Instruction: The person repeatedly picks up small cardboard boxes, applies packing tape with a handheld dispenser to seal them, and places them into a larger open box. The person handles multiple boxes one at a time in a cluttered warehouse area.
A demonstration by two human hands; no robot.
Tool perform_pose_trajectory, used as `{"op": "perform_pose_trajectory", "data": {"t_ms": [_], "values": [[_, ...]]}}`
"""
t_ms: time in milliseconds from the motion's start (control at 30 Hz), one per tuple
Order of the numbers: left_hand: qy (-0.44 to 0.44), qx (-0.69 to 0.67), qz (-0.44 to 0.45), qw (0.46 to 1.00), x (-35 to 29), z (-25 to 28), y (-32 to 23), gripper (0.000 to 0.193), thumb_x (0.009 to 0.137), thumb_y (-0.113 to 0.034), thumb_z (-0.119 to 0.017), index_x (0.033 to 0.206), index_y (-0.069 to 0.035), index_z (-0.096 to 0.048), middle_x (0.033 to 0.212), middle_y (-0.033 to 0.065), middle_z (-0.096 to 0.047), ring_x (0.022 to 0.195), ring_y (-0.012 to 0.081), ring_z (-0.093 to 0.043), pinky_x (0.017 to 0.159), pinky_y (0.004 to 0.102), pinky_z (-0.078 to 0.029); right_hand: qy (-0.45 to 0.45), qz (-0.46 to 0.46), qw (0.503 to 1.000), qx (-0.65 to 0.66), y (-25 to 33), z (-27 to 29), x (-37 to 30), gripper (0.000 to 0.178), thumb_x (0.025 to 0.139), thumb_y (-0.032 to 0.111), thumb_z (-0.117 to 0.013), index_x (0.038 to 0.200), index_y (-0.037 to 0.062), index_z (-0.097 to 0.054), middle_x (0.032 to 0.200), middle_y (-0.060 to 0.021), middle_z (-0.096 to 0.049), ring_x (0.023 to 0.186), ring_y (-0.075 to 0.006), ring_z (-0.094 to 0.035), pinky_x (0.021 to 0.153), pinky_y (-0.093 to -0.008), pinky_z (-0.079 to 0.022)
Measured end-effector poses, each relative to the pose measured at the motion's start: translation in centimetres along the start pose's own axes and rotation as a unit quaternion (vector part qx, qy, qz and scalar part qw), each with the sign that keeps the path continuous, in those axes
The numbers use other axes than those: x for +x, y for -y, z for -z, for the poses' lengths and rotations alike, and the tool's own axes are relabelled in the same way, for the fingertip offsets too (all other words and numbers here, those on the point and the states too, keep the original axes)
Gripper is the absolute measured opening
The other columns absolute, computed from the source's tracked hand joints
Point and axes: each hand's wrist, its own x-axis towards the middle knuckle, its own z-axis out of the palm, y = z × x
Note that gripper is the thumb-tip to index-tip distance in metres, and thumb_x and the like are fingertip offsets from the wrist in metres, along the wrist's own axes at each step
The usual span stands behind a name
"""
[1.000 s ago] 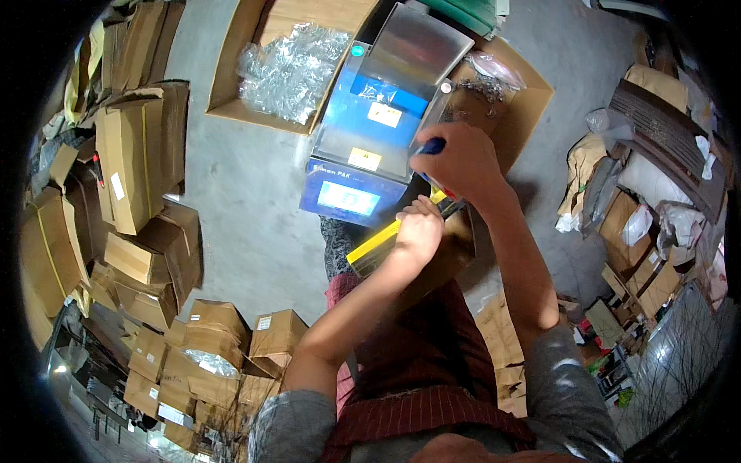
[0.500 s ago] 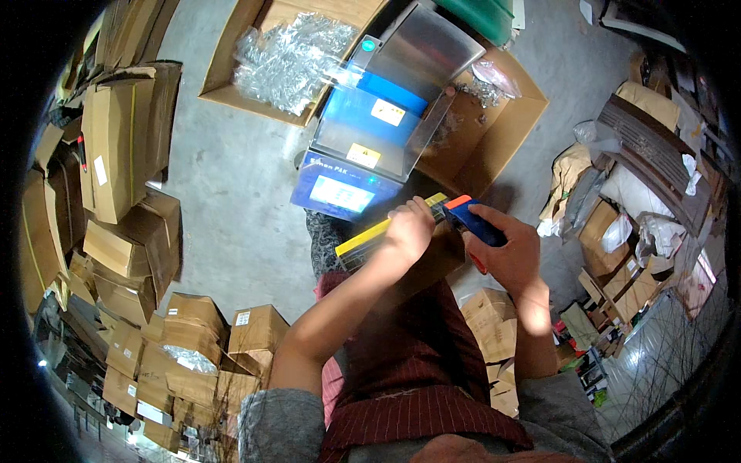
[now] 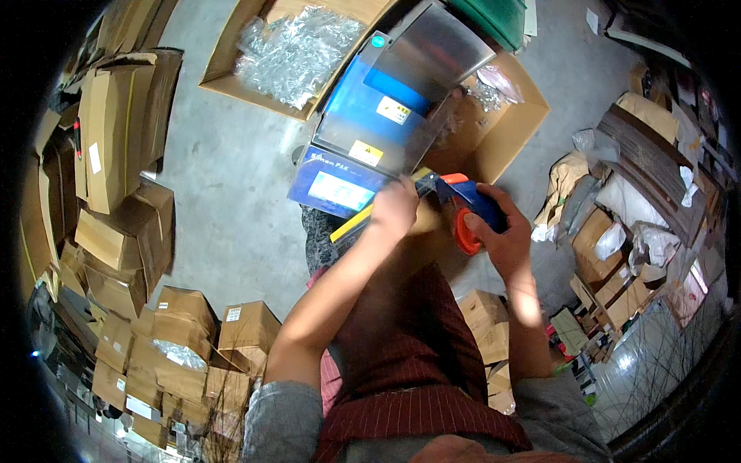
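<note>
Blue dispenser (image 3: 486, 207) in right hand (image 3: 509, 239) shows more red disc (image 3: 465, 243).

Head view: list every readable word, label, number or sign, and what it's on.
Blue machine, front: pale lettering, wording withheld.
Machine's screen: washed out, unreadable.
Machine's lower yellow label: triangular warning sign; print too small.
Machine's upper yellow label: too small.
Machine's teal sticker: too small.
White label on cardboard box: too small.
Blue-and-orange tool: no readable text.

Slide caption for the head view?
Left hand on a yellow-edged rectangular package, right hand gripping a blue-and-orange handheld tool, near a blue boxy machine.
</note>
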Motion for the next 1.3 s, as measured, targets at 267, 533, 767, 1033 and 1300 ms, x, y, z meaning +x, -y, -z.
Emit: {"op": "perform_pose_trajectory", "data": {"t_ms": [267,533,767,1033,1300], "values": [[0.033,0.015,0.03,0.999,3.4,2.0,3.2,0.045,0.081,-0.025,-0.072,0.117,-0.001,-0.062,0.113,0.0157,-0.063,0.117,0.0297,-0.057,0.079,0.0316,-0.057,-0.043,0.056,0.997,-0.033,-1.5,-3.7,1.2,0.053,0.084,0.02,-0.077,0.134,0.0112,-0.063,0.103,-0.0069,-0.07,0.091,-0.0129,-0.065,0.084,-0.0294,-0.053],[-0.086,0.096,0.018,0.991,3.7,-2.4,3.4,0.03,0.087,-0.02,-0.062,0.113,-0.006,-0.061,0.108,0.0108,-0.061,0.105,0.0223,-0.058,0.077,0.03,-0.052,-0.033,0.088,0.992,-0.086,1.7,-5.2,2.9,0.05,0.085,0.023,-0.078,0.131,0.0111,-0.064,0.099,-0.0095,-0.073,0.088,-0.0145,-0.068,0.082,-0.0309,-0.055],[-0.166,-0.235,0.047,0.957,1.5,0.1,3.9,0.041,0.075,-0.013,-0.065,0.114,-0.003,-0.063,0.106,0.0168,-0.062,0.102,0.0366,-0.06,0.091,0.0447,-0.051,-0.046,0.061,0.994,-0.083,-1.7,-4.9,2.7,0.051,0.085,0.027,-0.08,0.13,0.0069,-0.064,0.108,-0.0149,-0.074,0.098,-0.0202,-0.07,0.089,-0.0332,-0.054],[0.041,-0.636,0.237,0.733,0.8,3.2,3.0,0.019,0.088,-0.019,-0.063,0.093,-0.003,-0.073,0.083,0.0139,-0.074,0.073,0.0292,-0.072,0.067,0.0375,-0.057,-0.032,0.044,0.989,-0.14,-0.3,-5.3,1.5,0.053,0.088,0.024,-0.079,0.132,-0.0002,-0.062,0.115,-0.0133,-0.071,0.101,-0.0157,-0.066,0.092,-0.0306,-0.052],[0.04,-0.91,0.333,0.243,1.9,-2.4,0.1,0.025,0.094,-0.027,-0.067,0.094,-0.003,-0.074,0.08,0.008,-0.074,0.066,0.0188,-0.071,0.055,0.0313,-0.056,-0.037,0.028,0.985,-0.163,1.9,-7.2,1.0,0.055,0.085,0.032,-0.08,0.131,0.0059,-0.063,0.114,-0.0154,-0.072,0.103,-0.0213,-0.07,0.093,-0.0344,-0.053]]}}
